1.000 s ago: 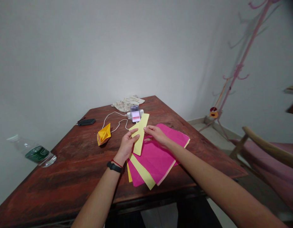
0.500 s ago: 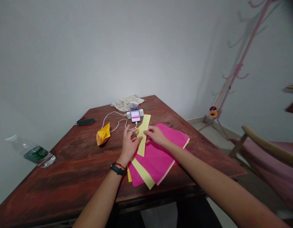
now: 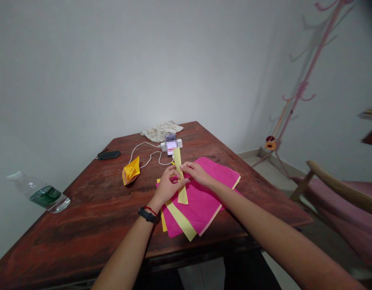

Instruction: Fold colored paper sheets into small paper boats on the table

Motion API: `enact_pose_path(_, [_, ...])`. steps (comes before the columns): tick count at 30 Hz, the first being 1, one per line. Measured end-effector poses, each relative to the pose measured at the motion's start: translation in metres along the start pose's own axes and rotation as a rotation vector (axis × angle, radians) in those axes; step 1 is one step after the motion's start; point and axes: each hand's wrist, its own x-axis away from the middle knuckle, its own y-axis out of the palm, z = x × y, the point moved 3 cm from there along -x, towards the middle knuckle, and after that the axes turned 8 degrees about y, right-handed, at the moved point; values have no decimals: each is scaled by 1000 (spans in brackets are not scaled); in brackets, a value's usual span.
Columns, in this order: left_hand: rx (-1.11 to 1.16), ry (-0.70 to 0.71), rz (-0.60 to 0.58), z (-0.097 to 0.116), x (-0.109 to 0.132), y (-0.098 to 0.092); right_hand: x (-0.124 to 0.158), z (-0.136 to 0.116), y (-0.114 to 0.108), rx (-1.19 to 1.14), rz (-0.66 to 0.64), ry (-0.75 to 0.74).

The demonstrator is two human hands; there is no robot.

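A narrow strip of pale yellow paper (image 3: pixel 182 197) is held between both hands above a fanned stack of pink paper (image 3: pixel 204 201). My left hand (image 3: pixel 168 185) is closed on the strip's middle from the left, thumb across it. From the right, my right hand (image 3: pixel 195 172) pinches the strip near the same spot. The strip looks narrow and bent at the grip, with its upper end pointing towards the phone (image 3: pixel 171 146). Another pale yellow sheet (image 3: pixel 182 221) sticks out of the stack towards me.
A folded orange paper piece (image 3: pixel 132 171) stands left of the hands. White cables run to a power strip (image 3: pixel 180 143) by a crumpled cloth (image 3: pixel 162 131). A dark power bank (image 3: pixel 109 155) and a tilted-looking water bottle (image 3: pixel 47 197) are farther left. A wooden chair (image 3: pixel 339 185) stands at right.
The yellow strip has turned upright and slightly left and looks narrower, pinched in at its middle. My left hand's fingers have curled in around it, and both hands have come closer together.
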Motion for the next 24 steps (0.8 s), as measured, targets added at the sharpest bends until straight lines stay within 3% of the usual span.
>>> enact_pose_path(12, [189,-28,-55,-3,-3,-4,1,4,1,-122,-54,115])
enact_pose_path(24, [450,-184,-52,-3,-2,0,1,10,0,-115,-97,160])
